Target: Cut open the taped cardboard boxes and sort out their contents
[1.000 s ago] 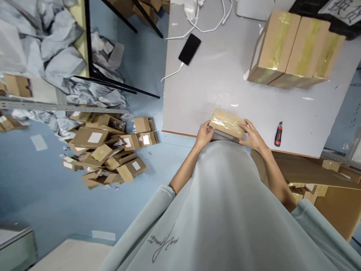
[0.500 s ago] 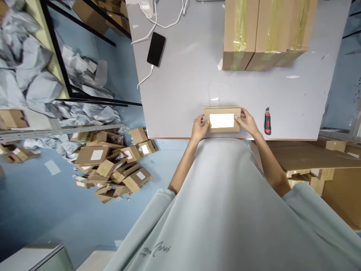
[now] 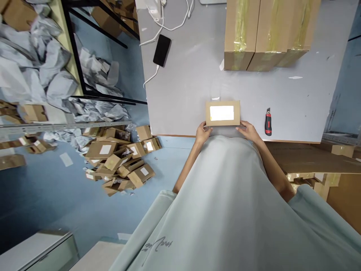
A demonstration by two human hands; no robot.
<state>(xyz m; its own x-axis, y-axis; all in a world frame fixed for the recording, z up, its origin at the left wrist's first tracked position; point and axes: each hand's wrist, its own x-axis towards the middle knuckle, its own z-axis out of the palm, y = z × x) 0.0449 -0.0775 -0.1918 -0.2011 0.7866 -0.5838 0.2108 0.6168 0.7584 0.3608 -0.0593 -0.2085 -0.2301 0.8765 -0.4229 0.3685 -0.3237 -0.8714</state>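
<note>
A small brown cardboard box [image 3: 236,113] with a bright white label [image 3: 222,113] is in front of me, by the table's near edge. My left hand [image 3: 202,133] grips its lower left corner, fingers at the side and thumb below the near edge. At the lower right corner, my right hand [image 3: 249,131] holds it the same way. The label's print is washed out. To the right of my right hand lies a red and black utility knife [image 3: 268,122], its tip pointing away from me.
Large taped cartons [image 3: 239,34] stand at the back of the grey table [image 3: 180,86]. A black phone [image 3: 162,51] with a white cable lies at the left. Opened boxes [image 3: 121,162] are heaped on the floor, and grey plastic bags [image 3: 50,71] lie beyond a black frame.
The box has tilted and moved slightly away from me, so its labelled face shows taller. Both hands have slid from its sides to its near lower corners. The view has shifted a little.
</note>
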